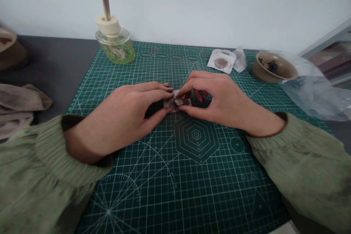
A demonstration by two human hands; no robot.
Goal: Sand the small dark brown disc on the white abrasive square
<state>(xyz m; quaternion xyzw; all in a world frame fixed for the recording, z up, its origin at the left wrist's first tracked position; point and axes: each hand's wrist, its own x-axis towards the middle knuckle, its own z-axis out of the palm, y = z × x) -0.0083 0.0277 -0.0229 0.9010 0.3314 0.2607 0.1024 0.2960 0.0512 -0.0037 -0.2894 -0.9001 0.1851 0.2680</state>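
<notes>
white wall (219,3), dark tabletop (52,69)

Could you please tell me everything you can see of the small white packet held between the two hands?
The small white packet looks like thin paper or fabric, flat, with a brownish lump at its middle. It sits low over the centre of the green gridded cutting mat. The left hand pinches its left end, the right hand its right end. Fingertips hide much of it, so whether it is sealed cannot be told.
</notes>
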